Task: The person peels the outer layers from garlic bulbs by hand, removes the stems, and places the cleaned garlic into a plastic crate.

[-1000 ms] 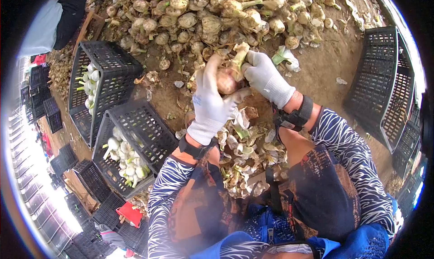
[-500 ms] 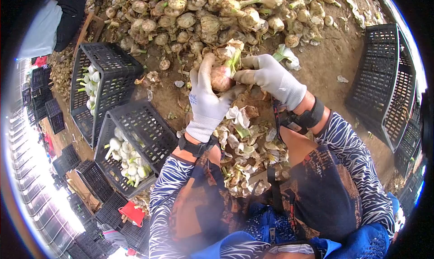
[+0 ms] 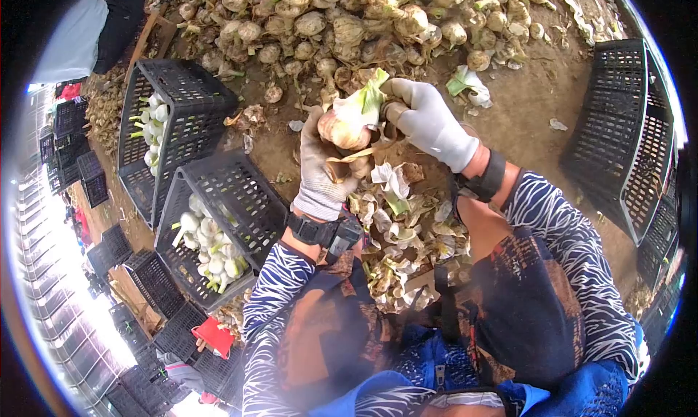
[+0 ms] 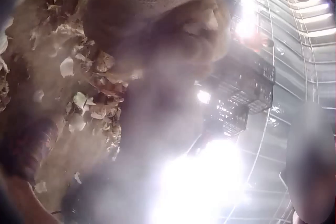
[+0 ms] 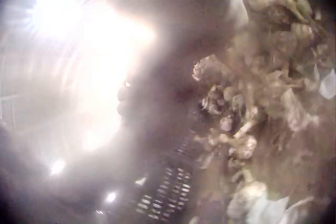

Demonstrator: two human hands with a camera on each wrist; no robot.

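In the head view the gloved left hand (image 3: 320, 162) grips a garlic bulb (image 3: 343, 131) from its left side, palm turned up beneath it. Pale inner leaves and a green stem (image 3: 376, 88) point up and right from the bulb. The gloved right hand (image 3: 430, 122) pinches dry outer skin at the stem's right side, fingers curled. A strip of brown skin (image 3: 356, 155) hangs under the bulb across the left fingers. Both wrist views are blurred and washed out by glare; the left wrist view shows the glove (image 4: 163, 19), with no clear bulb.
A heap of untrimmed bulbs (image 3: 349, 31) lies beyond the hands. Two tilted black crates (image 3: 251, 206) with white garlic (image 3: 211, 246) stand at left, another black crate (image 3: 607, 126) at right. Peeled skins (image 3: 396, 235) lie between the legs.
The left hand has rolled palm up, shifting the bulb slightly left. Brown skin has come down from the stem, baring white and green leaves. The right hand has moved slightly up.
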